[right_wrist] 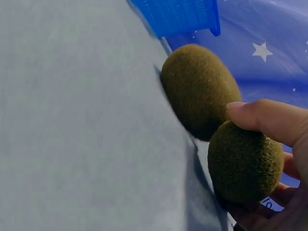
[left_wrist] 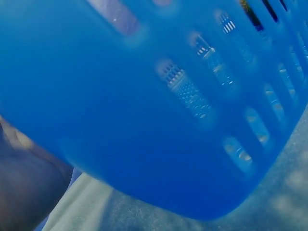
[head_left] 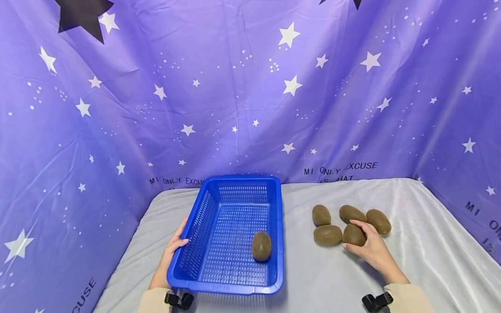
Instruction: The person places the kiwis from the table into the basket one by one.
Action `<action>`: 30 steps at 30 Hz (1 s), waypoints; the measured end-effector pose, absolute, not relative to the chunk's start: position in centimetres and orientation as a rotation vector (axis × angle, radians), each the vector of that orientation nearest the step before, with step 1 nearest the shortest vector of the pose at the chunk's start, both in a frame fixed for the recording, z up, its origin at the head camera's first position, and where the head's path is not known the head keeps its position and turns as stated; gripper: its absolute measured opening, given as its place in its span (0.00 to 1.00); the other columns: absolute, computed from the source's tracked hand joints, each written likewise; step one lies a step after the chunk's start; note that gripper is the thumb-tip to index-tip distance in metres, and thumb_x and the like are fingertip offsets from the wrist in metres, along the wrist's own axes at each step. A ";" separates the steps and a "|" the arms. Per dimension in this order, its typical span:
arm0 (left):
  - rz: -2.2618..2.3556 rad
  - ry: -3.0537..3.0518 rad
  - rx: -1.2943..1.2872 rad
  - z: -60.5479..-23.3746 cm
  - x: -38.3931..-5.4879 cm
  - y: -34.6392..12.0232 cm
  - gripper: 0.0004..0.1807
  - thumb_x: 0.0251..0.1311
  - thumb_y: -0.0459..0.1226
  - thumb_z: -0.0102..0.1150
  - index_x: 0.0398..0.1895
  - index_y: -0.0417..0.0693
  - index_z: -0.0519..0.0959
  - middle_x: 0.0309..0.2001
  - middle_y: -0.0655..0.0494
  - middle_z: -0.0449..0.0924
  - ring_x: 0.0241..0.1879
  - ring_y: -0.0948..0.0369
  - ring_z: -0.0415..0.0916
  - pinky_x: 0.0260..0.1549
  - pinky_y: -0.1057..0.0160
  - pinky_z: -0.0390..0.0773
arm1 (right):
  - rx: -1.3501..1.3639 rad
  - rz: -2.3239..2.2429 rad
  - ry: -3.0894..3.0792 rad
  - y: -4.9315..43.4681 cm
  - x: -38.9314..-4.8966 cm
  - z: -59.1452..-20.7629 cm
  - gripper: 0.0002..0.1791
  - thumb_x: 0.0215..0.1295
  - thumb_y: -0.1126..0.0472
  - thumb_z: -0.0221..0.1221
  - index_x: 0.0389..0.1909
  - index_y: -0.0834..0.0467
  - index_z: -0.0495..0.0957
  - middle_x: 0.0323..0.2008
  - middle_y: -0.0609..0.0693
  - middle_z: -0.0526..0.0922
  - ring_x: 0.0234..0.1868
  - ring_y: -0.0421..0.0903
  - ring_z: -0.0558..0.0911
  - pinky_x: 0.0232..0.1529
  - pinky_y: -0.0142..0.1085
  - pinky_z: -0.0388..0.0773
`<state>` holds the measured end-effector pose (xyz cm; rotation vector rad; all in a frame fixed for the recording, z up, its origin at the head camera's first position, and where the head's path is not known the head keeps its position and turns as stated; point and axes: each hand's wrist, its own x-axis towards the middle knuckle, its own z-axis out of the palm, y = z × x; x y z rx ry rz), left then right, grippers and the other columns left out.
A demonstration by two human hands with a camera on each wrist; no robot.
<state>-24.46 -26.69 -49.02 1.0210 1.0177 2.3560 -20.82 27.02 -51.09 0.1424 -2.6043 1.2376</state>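
Observation:
A blue plastic basket (head_left: 279,230) with slotted walls stands left of centre, one brown fuzzy kiwi (head_left: 261,246) lying in its right part. At the basket's left side, my left hand (head_left: 169,256) grips the rim; in the left wrist view the basket wall (left_wrist: 120,120) hides most of that hand. My right hand (head_left: 374,249) holds another kiwi (right_wrist: 246,163) between thumb and fingers, low over the cloth. Several more kiwis lie around it: one (head_left: 328,235) just left, one (head_left: 321,215) farther back, one (head_left: 352,213) behind, and one (head_left: 378,221) to the right.
A pale grey cloth (head_left: 302,275) covers the table. Purple curtains (head_left: 239,82) with white stars rise behind the table and on both sides. Each wrist carries a small black camera, such as the one (head_left: 376,302) on the right wrist.

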 end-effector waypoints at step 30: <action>2.393 1.016 0.794 -48.5 -23.6 -26.7 0.34 0.62 0.22 0.05 0.68 0.51 0.16 0.68 0.58 0.59 0.63 0.57 0.64 0.60 0.58 0.67 | 0.263 1.338 -2.511 21.6 -22.4 -46.5 0.37 0.52 0.55 0.69 0.62 0.62 0.67 0.56 0.61 0.71 0.52 0.54 0.73 0.49 0.36 0.72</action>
